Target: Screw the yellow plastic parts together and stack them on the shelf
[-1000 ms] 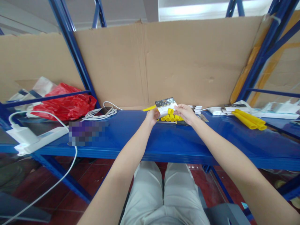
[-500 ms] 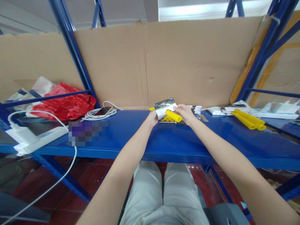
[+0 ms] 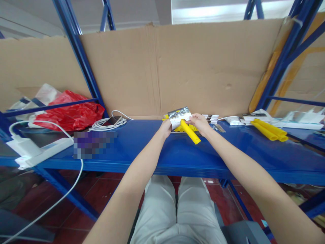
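Note:
A black-and-white printed card (image 3: 177, 117) is held up above the blue shelf, with yellow print on its dark part. Its left lower corner is in the closed fingers of my left hand (image 3: 166, 127). My right hand (image 3: 199, 122) pinches the card at its right edge. From the white part of the card a yellow tube (image 3: 192, 133) sticks out toward me, slanting down and right, with a small hole near its end. More yellow tubes (image 3: 179, 129) lie behind and below it, partly hidden by the card and my hands.
Small white packs (image 3: 212, 118) are stacked right of my hands. Several yellow tubes (image 3: 269, 129) lie farther right on the shelf (image 3: 241, 149). At left are a coiled white cable (image 3: 108, 124), a red plastic bag (image 3: 69, 110) and a power strip (image 3: 50, 150). A cardboard panel (image 3: 193, 67) stands behind.
The yellow tube at the card has tipped down and toward me, showing more of its length. The card has tilted slightly, while both hands stay nearly in place.

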Available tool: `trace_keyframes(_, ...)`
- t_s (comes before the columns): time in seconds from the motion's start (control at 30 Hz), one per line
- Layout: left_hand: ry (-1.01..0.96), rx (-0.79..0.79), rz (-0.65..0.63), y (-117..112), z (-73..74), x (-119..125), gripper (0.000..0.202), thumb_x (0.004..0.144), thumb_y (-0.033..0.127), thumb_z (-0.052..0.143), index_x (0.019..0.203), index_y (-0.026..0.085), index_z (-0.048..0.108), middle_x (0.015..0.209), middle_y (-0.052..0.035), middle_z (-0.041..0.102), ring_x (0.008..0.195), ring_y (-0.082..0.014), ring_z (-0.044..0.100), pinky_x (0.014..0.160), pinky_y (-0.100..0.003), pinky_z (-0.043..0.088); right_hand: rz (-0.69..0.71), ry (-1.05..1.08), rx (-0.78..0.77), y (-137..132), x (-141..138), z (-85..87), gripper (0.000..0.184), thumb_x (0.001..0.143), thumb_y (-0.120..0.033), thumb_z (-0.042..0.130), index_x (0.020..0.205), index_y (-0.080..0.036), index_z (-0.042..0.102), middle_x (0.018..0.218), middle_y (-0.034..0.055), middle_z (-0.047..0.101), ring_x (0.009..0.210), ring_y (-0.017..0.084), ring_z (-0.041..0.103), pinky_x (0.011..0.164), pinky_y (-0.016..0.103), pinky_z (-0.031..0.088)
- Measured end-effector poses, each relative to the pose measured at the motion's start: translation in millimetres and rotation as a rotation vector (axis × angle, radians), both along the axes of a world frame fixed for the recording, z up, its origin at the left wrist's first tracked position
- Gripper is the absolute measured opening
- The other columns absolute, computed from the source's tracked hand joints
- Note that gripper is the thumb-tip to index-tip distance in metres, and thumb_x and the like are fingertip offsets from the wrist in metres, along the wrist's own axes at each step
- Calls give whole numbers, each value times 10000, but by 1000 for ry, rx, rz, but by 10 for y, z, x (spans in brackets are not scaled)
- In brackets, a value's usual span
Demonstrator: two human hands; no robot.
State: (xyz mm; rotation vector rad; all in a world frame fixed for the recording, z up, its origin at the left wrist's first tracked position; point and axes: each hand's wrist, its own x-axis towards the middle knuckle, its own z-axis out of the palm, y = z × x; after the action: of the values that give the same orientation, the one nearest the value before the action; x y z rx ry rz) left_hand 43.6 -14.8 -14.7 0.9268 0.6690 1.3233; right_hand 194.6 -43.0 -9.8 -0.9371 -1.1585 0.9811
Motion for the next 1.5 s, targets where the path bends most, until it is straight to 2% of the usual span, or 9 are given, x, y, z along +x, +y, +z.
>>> trace_keyframes(0.17,18,68,-53,-62,5,58,161,796,140,623,897,140,748,905,-78,782,953,-229,722,871,-286,532,-28,42,-1,-10,5,20,246,885,-14,533,712,-189,519,599,-27,639,619,108,690,719,236,574)
trace_keyframes(0.33,91,20,-72,-111,30,54,209,855,244,538,880,165,730,823,-59,768,868,-225,706,720,-279,523,-62,68,-10,-26,-22,36,244,900,-19,524,719,-183,515,599,-23,635,601,99,680,717,228,570)
trace_keyframes(0.4,113,-24,-49,-106,33,32,236,871,282,507,890,180,719,809,-54,761,876,-230,693,712,-287,510,-71,85,-1,-22,-36,33,234,899,-27,526,728,-187,512,599,-25,631,609,102,684,727,230,574)
trace_keyframes(0.6,107,-63,21,-63,19,-2,306,910,432,473,963,232,698,1031,-73,737,1099,-267,617,850,-352,500,-131,172,60,11,-30,25,206,899,-63,513,762,-214,481,621,-47,631,645,108,701,743,244,594)
trace_keyframes(0.73,48,-105,-9,-46,-6,0,358,845,542,598,994,221,652,1159,-119,662,1087,-287,627,848,-357,520,-199,210,109,82,48,0,207,866,-101,554,752,-231,439,654,-45,635,695,127,715,754,259,599)
trace_keyframes(0.9,144,-53,-92,-123,-6,39,335,798,413,727,1025,192,620,1208,-149,645,931,-244,691,821,-342,539,-294,254,166,169,127,-25,217,854,-142,566,763,-246,400,659,-53,623,688,134,712,738,276,604)
trace_keyframes(1.1,278,68,-310,-208,-60,121,264,748,226,805,926,168,620,866,-81,734,722,-157,697,816,-322,544,-325,303,154,168,108,-39,213,869,-121,533,771,-249,392,652,-53,609,675,128,709,768,286,606)
trace_keyframes(1.3,256,150,-327,-140,-165,139,313,692,139,837,921,169,624,779,-33,714,710,-140,689,874,-367,535,-286,286,168,215,73,-100,235,833,-164,611,790,-247,396,701,-39,622,715,148,719,754,299,609)
trace_keyframes(1.5,273,179,-333,-149,-162,136,275,686,105,822,886,175,646,802,-24,702,744,-141,685,891,-375,543,-271,262,192,261,45,-131,292,819,-222,653,790,-251,363,691,-45,595,701,151,715,709,300,610)
